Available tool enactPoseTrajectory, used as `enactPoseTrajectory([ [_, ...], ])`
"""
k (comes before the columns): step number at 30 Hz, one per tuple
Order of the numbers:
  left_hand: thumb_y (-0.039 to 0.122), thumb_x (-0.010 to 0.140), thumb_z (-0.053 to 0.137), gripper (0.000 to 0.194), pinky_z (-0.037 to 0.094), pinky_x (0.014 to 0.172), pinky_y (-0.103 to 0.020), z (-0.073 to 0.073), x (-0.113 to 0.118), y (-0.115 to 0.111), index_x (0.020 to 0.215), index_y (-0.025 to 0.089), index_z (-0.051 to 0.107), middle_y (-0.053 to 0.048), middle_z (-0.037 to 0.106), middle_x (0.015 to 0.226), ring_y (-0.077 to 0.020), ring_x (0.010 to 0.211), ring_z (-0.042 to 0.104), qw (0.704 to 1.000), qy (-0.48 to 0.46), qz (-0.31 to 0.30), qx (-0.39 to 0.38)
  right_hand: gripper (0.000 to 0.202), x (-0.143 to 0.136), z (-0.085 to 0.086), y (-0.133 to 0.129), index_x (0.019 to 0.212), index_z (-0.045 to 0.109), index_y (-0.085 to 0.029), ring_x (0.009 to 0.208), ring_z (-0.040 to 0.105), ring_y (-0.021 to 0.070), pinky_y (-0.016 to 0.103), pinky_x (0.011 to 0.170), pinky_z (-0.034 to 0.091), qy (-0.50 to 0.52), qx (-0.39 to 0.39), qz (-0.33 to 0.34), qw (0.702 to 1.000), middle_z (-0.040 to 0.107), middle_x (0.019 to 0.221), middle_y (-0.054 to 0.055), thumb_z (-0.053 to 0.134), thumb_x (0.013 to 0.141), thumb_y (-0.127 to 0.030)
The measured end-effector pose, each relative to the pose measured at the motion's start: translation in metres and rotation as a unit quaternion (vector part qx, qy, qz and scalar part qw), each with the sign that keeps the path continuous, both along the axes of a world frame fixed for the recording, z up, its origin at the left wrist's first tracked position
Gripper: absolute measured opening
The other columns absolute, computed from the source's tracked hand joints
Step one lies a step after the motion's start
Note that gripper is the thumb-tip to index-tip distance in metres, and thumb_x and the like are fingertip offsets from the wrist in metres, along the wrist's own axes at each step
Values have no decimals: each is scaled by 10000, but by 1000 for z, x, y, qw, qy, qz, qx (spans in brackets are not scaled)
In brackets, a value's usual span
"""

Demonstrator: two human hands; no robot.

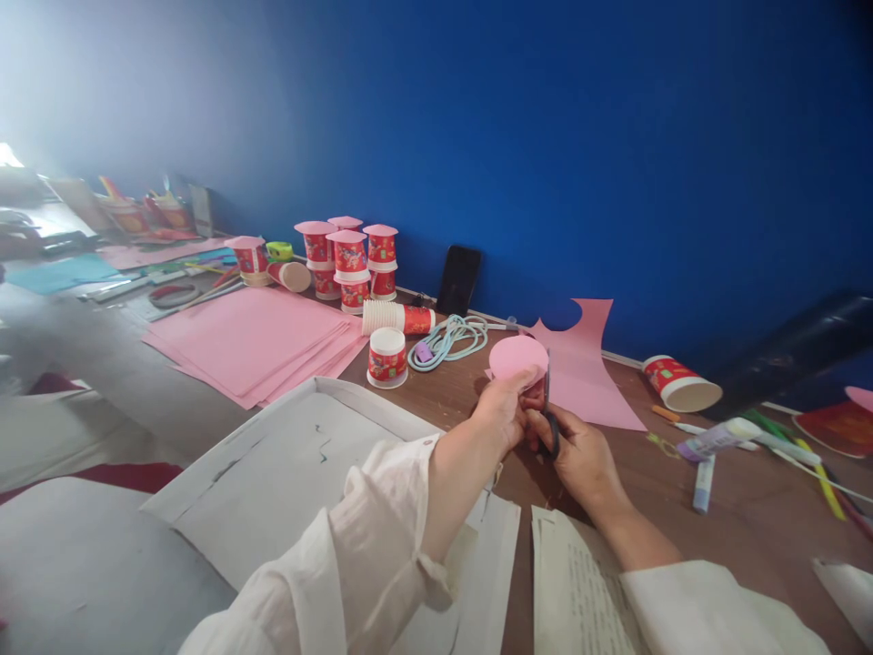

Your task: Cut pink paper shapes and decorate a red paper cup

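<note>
My left hand pinches a round pink paper disc, its thumb on the disc's near edge. Red printed material, which looks like a paper cup, shows just under the disc, mostly hidden by my fingers. In my right hand is a pair of scissors with dark handles. Their blade stands upright along the disc's right edge; whether it touches the paper I cannot tell. Right behind lies a pink sheet with a rounded piece cut out of it, leaning partly on the blue wall.
Left of my hands stand stacked red cups topped with pink discs, a single cup, a coiled cable and pink sheets. A phone leans on the wall. Rightward lie a tipped cup and a glue stick.
</note>
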State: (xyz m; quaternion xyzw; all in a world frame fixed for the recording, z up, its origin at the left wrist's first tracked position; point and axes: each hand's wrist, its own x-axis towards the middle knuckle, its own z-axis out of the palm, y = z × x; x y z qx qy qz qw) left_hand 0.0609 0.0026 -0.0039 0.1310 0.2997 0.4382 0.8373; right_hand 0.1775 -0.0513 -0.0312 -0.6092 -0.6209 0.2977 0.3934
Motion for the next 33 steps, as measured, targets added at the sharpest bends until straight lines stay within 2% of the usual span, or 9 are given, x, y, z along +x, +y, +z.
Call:
enactPoseTrajectory([
  [2,288,803,642,192,294,345,-219,-4,2,1,720,131,568,24,489,517,-82,328,399,1000,2,14,18,483,0,0,-1,1126,709,-193,618,599,175,259,604,459,14,-4,-4,1000,650,626,-5,592,833,-558],
  [4,258,740,710,177,371,406,-219,-7,3,2,750,120,601,-7,571,595,-86,405,478,998,12,43,51,492,2,1,-2,1131,705,-189,604,589,170,259,591,457,30,-9,-13,999,637,615,-10,599,825,-559],
  [7,215,651,786,240,458,559,-217,-9,5,2,824,105,660,-76,686,781,-118,618,622,989,47,98,100,522,6,5,-4,1145,698,-183,590,583,166,261,579,456,44,-18,-35,998,628,612,-12,619,805,-570],
  [9,214,619,812,290,464,626,-217,-10,4,2,855,102,685,-93,706,827,-133,711,652,984,80,105,118,544,9,8,-6,1150,695,-178,598,587,169,265,587,461,53,-19,-47,997,627,612,-10,632,789,-580],
  [15,292,586,844,349,446,635,-233,-15,-2,8,865,136,703,-61,705,782,-106,645,600,975,147,67,155,589,18,18,-8,1166,691,-168,631,570,160,264,592,442,83,-31,-54,995,629,645,-3,643,769,-600],
  [21,259,618,822,271,476,683,-236,-17,-3,13,804,137,668,-28,673,755,-80,640,581,981,77,65,164,593,19,19,-11,1200,668,-174,638,521,134,252,579,379,123,-52,1,991,619,693,-9,622,799,-607],
  [24,239,651,805,271,503,720,-255,-16,-2,12,854,121,670,-62,694,832,-110,715,626,982,45,62,174,537,16,21,-13,1123,691,-182,619,513,132,258,586,376,123,-50,19,991,619,692,-11,609,809,-610],
  [29,170,725,737,233,546,749,-319,-13,-3,10,925,99,641,-94,705,827,-159,726,669,980,-2,50,195,447,14,25,-14,791,677,-187,621,507,133,259,590,378,98,-44,24,994,630,705,10,572,832,-620],
  [33,129,760,691,224,569,763,-353,-13,-3,10,969,87,624,-119,711,861,-200,801,698,980,-7,51,192,467,14,25,-15,718,641,-192,614,505,136,256,569,375,78,-41,23,996,634,714,19,541,845,-630],
])
